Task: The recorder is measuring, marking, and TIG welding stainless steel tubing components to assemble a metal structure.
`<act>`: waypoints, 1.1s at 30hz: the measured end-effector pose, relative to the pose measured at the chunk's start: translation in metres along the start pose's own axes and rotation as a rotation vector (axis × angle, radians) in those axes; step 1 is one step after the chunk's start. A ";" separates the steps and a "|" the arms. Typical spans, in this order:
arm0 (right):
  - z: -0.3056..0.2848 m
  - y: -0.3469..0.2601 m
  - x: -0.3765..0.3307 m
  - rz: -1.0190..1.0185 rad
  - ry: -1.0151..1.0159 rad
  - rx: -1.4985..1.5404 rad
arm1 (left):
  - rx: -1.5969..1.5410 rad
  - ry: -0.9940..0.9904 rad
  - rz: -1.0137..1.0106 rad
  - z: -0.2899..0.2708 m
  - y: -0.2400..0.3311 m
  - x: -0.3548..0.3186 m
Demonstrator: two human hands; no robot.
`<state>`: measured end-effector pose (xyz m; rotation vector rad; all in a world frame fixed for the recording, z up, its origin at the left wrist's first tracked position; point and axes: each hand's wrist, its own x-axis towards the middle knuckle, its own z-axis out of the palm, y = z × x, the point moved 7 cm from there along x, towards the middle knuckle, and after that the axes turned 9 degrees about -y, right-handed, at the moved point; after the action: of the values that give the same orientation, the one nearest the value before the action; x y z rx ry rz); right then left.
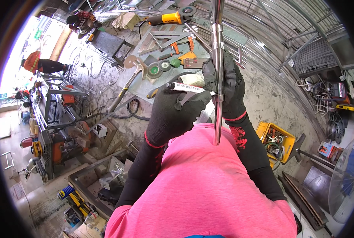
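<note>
Both of my hands wear black gloves with red cuffs. My left hand (177, 109) is closed around a white marker pen (188, 87); its tip end points right, close to a shiny metal tube (217, 43). Against the fingers sits a small cream-coloured piece (192, 79), whose kind I cannot make out. My right hand (232, 87) grips the tube from its right side. Running lengthwise in front of my body, the tube has collar-like rings and ends just above my pink shirt. Some fingers of the right hand are hidden behind the tube.
An angle grinder (171, 18), a hammer (128, 83), grinding discs (154, 70) and clamps lie on the floor ahead. Long metal bars (264, 51) line the right. A yellow toolbox (289, 142) stands right, near a fan (347, 178). Two people (46, 64) are at the far left.
</note>
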<state>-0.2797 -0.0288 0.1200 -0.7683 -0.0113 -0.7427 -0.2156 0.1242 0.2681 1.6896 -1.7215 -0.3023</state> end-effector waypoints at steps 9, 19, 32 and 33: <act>0.046 -0.023 0.011 0.062 -0.008 0.052 | -0.031 0.221 -0.035 0.001 0.009 -0.001; 0.050 -0.029 0.008 0.017 -0.010 -0.189 | 0.176 0.144 0.007 0.007 0.008 -0.004; 0.048 -0.025 0.011 0.052 -0.068 0.083 | 0.193 0.092 0.051 0.009 0.007 -0.006; 0.047 -0.024 0.010 0.056 -0.061 0.076 | 0.168 0.096 0.024 0.009 0.006 -0.006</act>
<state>-0.2752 -0.0166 0.1726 -0.7160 -0.0727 -0.6623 -0.2264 0.1279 0.2636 1.7710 -1.7353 -0.0658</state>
